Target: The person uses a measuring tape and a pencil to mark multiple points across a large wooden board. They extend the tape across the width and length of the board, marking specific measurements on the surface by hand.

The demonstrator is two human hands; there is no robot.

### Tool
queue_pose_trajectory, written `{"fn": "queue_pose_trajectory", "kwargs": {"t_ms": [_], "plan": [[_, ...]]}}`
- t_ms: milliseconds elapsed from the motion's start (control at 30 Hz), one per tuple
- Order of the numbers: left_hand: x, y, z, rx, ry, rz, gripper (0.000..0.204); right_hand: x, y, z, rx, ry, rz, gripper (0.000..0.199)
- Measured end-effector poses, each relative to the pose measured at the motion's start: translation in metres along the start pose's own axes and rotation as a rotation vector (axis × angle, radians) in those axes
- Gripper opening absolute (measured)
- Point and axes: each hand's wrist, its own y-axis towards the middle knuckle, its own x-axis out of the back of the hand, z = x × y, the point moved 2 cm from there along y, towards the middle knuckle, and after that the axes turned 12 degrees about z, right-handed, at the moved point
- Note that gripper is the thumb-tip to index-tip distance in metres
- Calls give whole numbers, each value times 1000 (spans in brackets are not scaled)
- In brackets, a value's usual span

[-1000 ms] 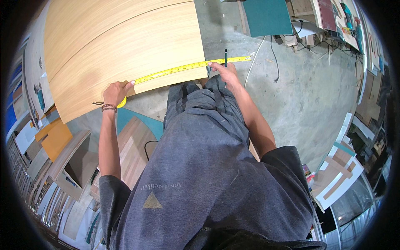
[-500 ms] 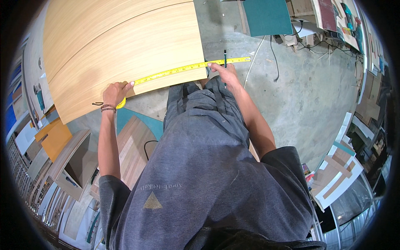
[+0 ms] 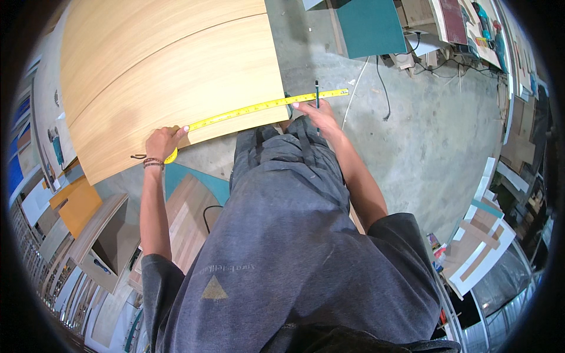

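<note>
A yellow tape measure blade [image 3: 235,112] stretches across a light wood-grain board [image 3: 170,65], close to its near edge. My left hand [image 3: 162,142] is closed around the yellow tape case [image 3: 171,156] at that edge, thumb on the blade. At the board's right edge, my right hand [image 3: 321,116] pinches the extended blade between thumb and fingers. A dark pencil [image 3: 317,87] stands up from the same hand, crossing the tape. The blade's free end sticks out past the board, over the floor. The fingers beneath the blade are partly hidden.
A long groove or joint runs across the board. Left of it lies a teal-handled tool [image 3: 56,147]. An open wooden cabinet box [image 3: 103,235] stands at lower left. Teal panel [image 3: 371,29], offcuts and a black cable [image 3: 384,94] are at upper right on the concrete floor [image 3: 424,153].
The whole view has shifted slightly, so board, hands and tape appear a little lower. Both hands keep their hold, and the blade stays extended along the board.
</note>
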Motion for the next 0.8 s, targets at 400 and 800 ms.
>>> {"fn": "queue_pose_trajectory", "kwargs": {"t_ms": [400, 800], "plan": [[-3, 2, 4, 37, -38, 48, 64, 39, -9, -27, 70, 437, -136, 21], [1, -2, -1, 49, -1, 5, 64, 12, 5, -16, 12, 435, -119, 23]]}}
